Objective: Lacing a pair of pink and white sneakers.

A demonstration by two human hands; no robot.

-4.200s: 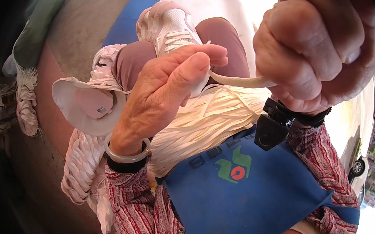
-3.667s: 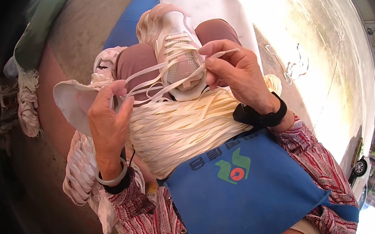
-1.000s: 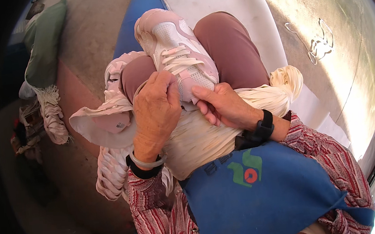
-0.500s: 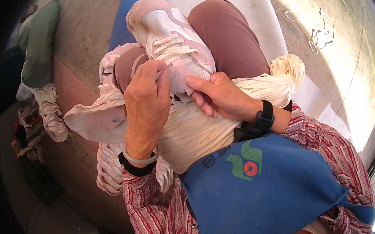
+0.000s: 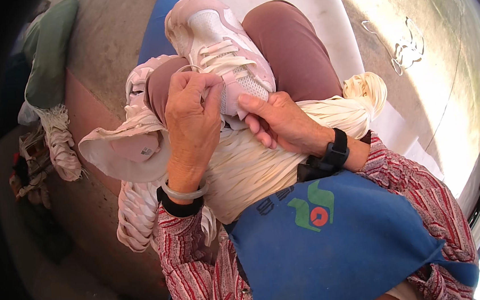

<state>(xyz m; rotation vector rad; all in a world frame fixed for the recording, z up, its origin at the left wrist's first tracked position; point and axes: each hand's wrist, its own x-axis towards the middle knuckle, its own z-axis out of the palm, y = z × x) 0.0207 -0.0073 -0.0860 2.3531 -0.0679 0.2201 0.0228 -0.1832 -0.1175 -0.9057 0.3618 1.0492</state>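
Note:
A white and pink lace-up sneaker lies on my lap between my knees, its cream shoelace threaded across the front in several rows. My left hand is closed in a pinch at the shoe's near left side, on the shoelace, a small loop of which shows above the fingers. The lace tip is hidden. My right hand grips the pink near edge of the sneaker between thumb and curled fingers. Under both wrists a thick bundle of cream laces stretches over my lap.
More pink and white shoes sit beside my left knee, with braided white laces below. A green sack and a fringed white bundle lie farther left. Loose white cord rests on the right floor. A blue apron covers me.
The lace loop above my left hand has shrunk, and the left fingers have shifted slightly right across the sneaker. My right hand keeps its hold.

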